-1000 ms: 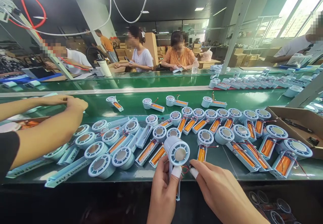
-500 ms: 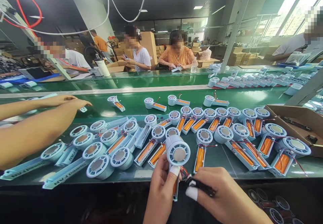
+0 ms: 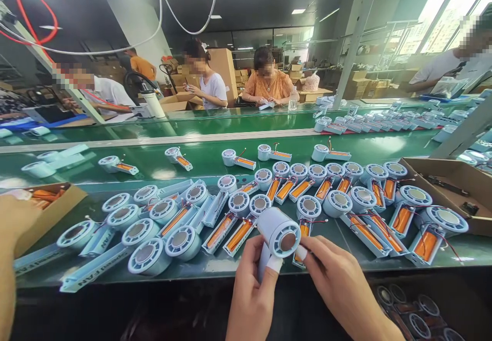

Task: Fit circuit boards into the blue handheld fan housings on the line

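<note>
A light blue handheld fan (image 3: pixel 273 228) is tilted in front of me, its round grille and silver centre turned toward the lower right. My left hand (image 3: pixel 251 287) is closed round the handle just below the head, with a white cover on the thumb. Beside the grille's right edge is my right hand (image 3: pixel 334 274), its fingers pinched together and its thumb also covered in white. Whatever those fingers hold is hidden. Just beyond, on the bench, lie several similar fans (image 3: pixel 308 206) with orange batteries in open handles and thin wires.
A co-worker's hand (image 3: pixel 17 223) reaches over a cardboard box (image 3: pixel 71 203) of orange batteries at left. Another box (image 3: pixel 434 169) with black parts stands at right. Several fan units rest on the green belt (image 3: pixel 200 151). Other people sit across it.
The fan in my left hand has turned, its grille shifting right. My right hand has moved up against it; the black part it held is out of sight. The co-worker's arms drew back left.
</note>
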`<state>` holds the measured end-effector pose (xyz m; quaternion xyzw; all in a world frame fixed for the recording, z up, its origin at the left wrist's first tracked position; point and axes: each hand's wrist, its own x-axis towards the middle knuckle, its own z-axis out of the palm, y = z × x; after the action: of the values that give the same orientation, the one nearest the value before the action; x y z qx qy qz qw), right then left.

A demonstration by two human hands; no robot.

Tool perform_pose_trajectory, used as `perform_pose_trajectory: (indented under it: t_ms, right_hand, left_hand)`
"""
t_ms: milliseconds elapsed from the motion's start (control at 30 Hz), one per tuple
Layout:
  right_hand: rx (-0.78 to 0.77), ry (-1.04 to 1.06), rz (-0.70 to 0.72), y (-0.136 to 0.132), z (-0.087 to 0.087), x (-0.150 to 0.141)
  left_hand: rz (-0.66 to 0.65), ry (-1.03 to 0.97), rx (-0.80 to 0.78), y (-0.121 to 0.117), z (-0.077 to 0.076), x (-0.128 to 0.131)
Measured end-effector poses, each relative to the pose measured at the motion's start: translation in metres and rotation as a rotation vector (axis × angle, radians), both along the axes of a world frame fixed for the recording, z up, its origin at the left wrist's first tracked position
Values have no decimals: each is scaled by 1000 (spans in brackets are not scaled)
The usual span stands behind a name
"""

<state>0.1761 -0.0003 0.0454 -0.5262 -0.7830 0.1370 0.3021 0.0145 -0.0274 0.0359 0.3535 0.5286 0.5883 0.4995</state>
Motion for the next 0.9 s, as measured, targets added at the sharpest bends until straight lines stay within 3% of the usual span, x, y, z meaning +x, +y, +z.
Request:
perform_pose_trajectory:
  t_ms: [133,200,300,400,500,633,767,900]
  right_hand:
    - [-120,-241,175,-7,13,-1]
    - [-221,-212,296,-11,23,-1]
    - [-251,-18,395,-17,33,0]
    - [-267,118,386,-20,29,-2]
    - [-283,134,343,-21,17,-5]
    - [-250,194,446,-22,6,-10]
    - [-318,154,513,-21,9,-14]
    - [-344,326,494,-22,12,-15]
  left_hand:
    - [-22,2,16,0,5,-2]
    - [-47,-30,2,-1,9,-3]
    - [-121,-71,-2,-3,14,-2]
    - [-187,-85,-7,-2,16,0]
    - [-141,-87,-23,1,16,0]
    - [-112,-86,-34,4,13,-1]
    - [-153,-104,-54,1,11,2]
    - [-136,-142,-80,-1,8,7]
